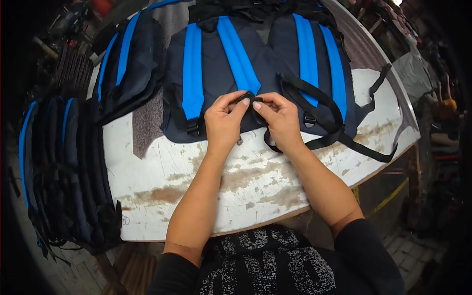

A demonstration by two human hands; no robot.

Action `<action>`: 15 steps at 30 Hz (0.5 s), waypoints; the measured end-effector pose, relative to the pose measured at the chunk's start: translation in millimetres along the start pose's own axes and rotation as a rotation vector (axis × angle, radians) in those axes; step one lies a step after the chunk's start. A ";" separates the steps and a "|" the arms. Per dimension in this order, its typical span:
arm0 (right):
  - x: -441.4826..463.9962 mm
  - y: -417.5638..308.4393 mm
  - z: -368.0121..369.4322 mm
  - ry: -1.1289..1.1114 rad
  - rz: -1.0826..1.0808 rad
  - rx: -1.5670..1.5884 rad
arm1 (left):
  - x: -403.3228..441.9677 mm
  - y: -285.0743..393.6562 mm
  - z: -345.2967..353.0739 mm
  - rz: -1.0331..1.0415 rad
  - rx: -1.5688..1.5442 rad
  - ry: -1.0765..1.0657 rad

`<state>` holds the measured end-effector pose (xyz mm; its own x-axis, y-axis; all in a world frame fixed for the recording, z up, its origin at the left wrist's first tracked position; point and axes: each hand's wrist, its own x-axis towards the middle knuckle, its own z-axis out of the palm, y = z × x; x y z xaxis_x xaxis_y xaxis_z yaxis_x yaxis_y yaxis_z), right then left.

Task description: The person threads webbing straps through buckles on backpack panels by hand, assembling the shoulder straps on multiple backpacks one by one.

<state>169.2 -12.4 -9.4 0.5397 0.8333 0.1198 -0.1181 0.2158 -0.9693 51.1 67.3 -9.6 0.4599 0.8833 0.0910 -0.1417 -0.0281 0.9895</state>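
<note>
Both hands together, pinching a small black buckle (250,97) at a backpack strap end.
Nearest, the white table (167,169) shows brown worn patches. Above them, the left hand (223,119) and right hand (280,118) hold the buckle between thumbs and fingertips, just below the blue strap (236,56) of the middle backpack (214,64). Black webbing (339,115) loops beside the right hand, across the lower part of the right backpack (287,46). More backpacks (140,61) with blue straps lie on the left. Farther back, black material (236,11) lies along the backpacks' top edges.
</note>
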 end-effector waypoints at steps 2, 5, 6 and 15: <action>-2.8 1.6 0.7 0.053 -0.060 -0.096 | 3.8 2.6 -5.1 -0.019 -0.065 -0.029; -10.6 -11.8 2.7 0.101 -0.124 -0.304 | 10.7 0.1 -12.7 -0.036 -0.126 -0.087; -10.7 -10.3 5.5 0.134 -0.176 -0.301 | 10.7 0.3 -14.0 -0.035 -0.119 -0.106; -11.1 -11.3 2.0 0.133 -0.052 -0.418 | 9.7 -2.1 -13.7 -0.028 -0.034 -0.133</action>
<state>162.8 -23.1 0.7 0.6415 0.7484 0.1683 0.2449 0.0081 -0.9695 43.7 82.3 -12.3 0.5756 0.8138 0.0793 -0.1552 0.0135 0.9878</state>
